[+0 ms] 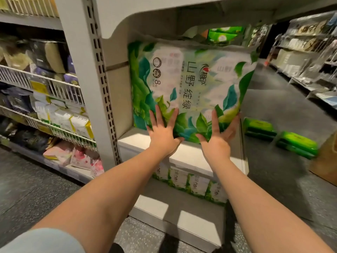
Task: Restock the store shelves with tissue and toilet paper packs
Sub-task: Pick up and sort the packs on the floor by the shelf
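- Step in hand: seating 1 large tissue pack [191,88] on the middle shelf [191,156] of an end-of-aisle unit. The pack stands upright on the shelf, its printed green-leaf face toward the viewer, its top edge just under the shelf above.
- Left hand [162,130]: fingers straight and spread, palm flat against the lower front of the pack, pressing and not grasping.
- Right hand [217,132]: likewise splayed, pressing the lower right of the front face; its outer fingers reach the pack's right edge.
- Lower shelf: a row of smaller packs [193,183] of the same print stands beneath.
- Floor at right: 2 green packs [279,137] lie beside a cardboard box [326,161], probably stock not yet shelved.
- Next move, as judged: an even push with both palms to slide the pack fully back, then release and fetch a floor pack.
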